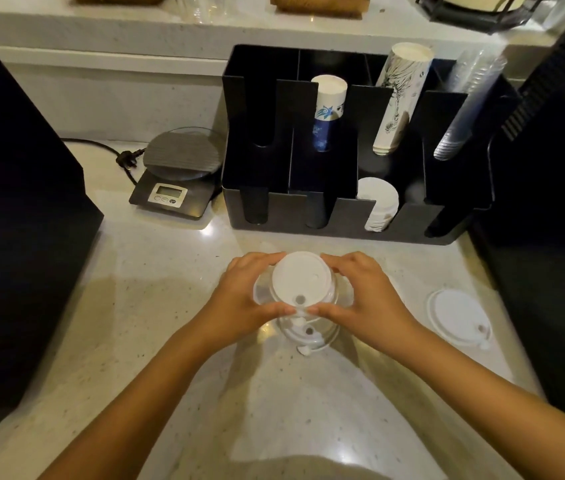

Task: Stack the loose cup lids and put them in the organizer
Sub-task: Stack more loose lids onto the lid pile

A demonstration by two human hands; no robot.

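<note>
A stack of white and clear cup lids sits in the middle of the counter, held from both sides. My left hand grips its left edge and my right hand grips its right edge, thumbs meeting at the near rim. More clear lids show below the stack, against the counter. One loose white lid lies flat on the counter to the right. The black organizer stands behind, and one front slot holds a row of white lids.
The organizer's rear slots hold a blue-printed paper cup stack, a tall patterned cup stack and clear plastic cups. A digital scale with a cord stands left of it. Large black appliances flank the counter on the left and right.
</note>
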